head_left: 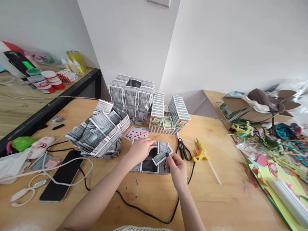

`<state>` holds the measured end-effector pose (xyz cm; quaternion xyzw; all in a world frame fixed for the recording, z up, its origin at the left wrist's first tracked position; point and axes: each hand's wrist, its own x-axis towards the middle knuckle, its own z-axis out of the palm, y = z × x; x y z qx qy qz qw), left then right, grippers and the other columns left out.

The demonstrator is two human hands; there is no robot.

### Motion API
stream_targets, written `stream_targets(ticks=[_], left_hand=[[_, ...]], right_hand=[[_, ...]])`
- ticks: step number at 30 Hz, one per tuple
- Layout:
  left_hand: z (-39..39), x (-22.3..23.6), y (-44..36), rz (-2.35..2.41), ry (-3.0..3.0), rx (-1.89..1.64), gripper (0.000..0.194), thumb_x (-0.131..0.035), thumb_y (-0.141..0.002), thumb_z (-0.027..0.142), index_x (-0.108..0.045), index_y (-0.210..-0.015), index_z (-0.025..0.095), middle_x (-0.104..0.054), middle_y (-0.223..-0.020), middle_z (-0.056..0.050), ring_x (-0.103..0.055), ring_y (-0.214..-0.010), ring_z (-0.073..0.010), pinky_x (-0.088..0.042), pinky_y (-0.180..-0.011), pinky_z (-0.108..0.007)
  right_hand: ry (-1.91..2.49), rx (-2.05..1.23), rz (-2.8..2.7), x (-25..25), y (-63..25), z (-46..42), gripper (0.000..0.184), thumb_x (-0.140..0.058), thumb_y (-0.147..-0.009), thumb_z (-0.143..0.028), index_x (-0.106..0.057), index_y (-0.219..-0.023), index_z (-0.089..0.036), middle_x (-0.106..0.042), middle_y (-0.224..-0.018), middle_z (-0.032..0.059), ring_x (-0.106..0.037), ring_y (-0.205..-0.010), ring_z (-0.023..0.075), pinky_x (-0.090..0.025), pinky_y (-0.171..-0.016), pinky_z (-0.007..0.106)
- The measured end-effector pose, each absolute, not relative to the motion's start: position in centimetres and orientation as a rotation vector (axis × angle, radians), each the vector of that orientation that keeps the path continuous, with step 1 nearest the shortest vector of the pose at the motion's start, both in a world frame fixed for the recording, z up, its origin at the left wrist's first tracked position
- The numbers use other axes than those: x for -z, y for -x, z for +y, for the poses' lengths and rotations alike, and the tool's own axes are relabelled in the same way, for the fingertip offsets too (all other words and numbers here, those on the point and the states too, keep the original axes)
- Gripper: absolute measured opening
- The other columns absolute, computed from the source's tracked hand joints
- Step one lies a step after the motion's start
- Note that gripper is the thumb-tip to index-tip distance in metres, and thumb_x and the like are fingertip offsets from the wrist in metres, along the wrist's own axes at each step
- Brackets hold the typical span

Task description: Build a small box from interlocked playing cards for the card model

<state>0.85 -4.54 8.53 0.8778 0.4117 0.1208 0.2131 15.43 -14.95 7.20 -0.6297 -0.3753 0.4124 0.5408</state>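
A low box point(164, 169) built from grey-backed playing cards lies in front of me, with a dark square opening in its middle. My left hand point(141, 150) is closed at its far left part, fingers curled over the cards; the fingertips are partly hidden. Between the thumb and fingers of my right hand point(176, 165) is a folded playing card point(161, 156), tilted above the box's right side. Face-up playing cards point(137, 132) lie just behind the box. To its right are black-handled scissors point(183, 150) and a yellow glue gun point(201, 152).
Behind stand a taller card structure point(131, 99) and stacked card packs point(157, 110). A heap of folded card pieces point(101, 128) sits left. A black cord point(141, 210) loops in front. A phone point(62, 176) and white cable lie left; coloured paper point(276, 186) lies right.
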Motion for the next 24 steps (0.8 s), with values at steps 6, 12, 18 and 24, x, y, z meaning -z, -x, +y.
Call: stream_targets(ticks=[6, 12, 18, 24], left_hand=[[-4.4, -8.4, -0.7, 1.155, -2.419, -0.34, 0.033, -0.047, -0.082, 0.026, -0.056, -0.114, 0.022, -0.061, -0.115, -0.005, -0.055, -0.105, -0.0217, -0.04, -0.092, -0.036], [-4.2, -8.4, -0.4, 1.076, -2.429, -0.353, 0.035, -0.045, -0.083, 0.024, -0.054, -0.116, 0.023, -0.056, -0.121, -0.004, -0.051, -0.111, -0.0199, -0.038, -0.096, -0.034], [-3.9, -9.2, 0.7, 0.978, -2.406, -0.408, 0.042, -0.049, -0.081, 0.023, -0.047, -0.123, 0.026, -0.041, -0.135, -0.002, -0.04, -0.122, -0.0192, -0.034, -0.101, -0.033], [-5.5, -9.7, 3.4, 1.084, -2.31, -0.524, 0.036, -0.04, -0.087, 0.025, -0.046, -0.122, 0.029, -0.04, -0.134, -0.001, -0.037, -0.124, -0.0173, -0.032, -0.105, -0.035]], right_hand=[[1.471, -0.999, -0.865, -7.7, -15.5, -15.0, 0.031, -0.057, -0.074, -0.046, -0.05, -0.061, -0.019, -0.049, -0.051, -0.0029, -0.046, -0.046, 0.0107, -0.039, -0.046, 0.022], [1.433, -1.022, -0.862, -7.6, -15.6, -15.0, 0.03, -0.057, -0.075, -0.045, -0.05, -0.061, -0.019, -0.05, -0.052, -0.003, -0.046, -0.046, 0.0105, -0.039, -0.046, 0.022], [1.394, -0.984, -0.83, -7.6, -15.8, -14.8, 0.026, -0.057, -0.077, -0.043, -0.052, -0.073, -0.019, -0.053, -0.055, -0.0027, -0.047, -0.046, 0.0102, -0.04, -0.045, 0.022], [1.419, -0.944, -0.911, -8.2, -17.1, -13.6, 0.027, -0.057, -0.076, -0.043, -0.054, -0.075, -0.016, -0.051, -0.049, -0.0032, -0.044, -0.043, 0.009, -0.037, -0.042, 0.021]])
